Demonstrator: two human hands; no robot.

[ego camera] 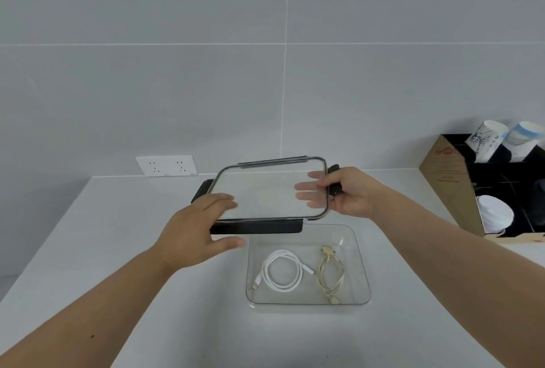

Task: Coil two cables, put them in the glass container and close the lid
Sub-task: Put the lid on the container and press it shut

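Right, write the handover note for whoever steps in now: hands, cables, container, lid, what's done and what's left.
Left hand: gripping the lid's left near corner.
Right hand: gripping the lid's right edge at the dark clip, fingers underneath.
Lid: held in the air, behind and left of the glass container, not yet over it.
White cable and beige cable: both coiled, lying side by side inside the container on the counter.
Done: coiling, loading.
Left: bring the lid over the container, seat it, close the clips.

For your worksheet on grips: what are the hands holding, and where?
Both hold the clear lid: left hand at its near-left corner, right hand at its right edge.
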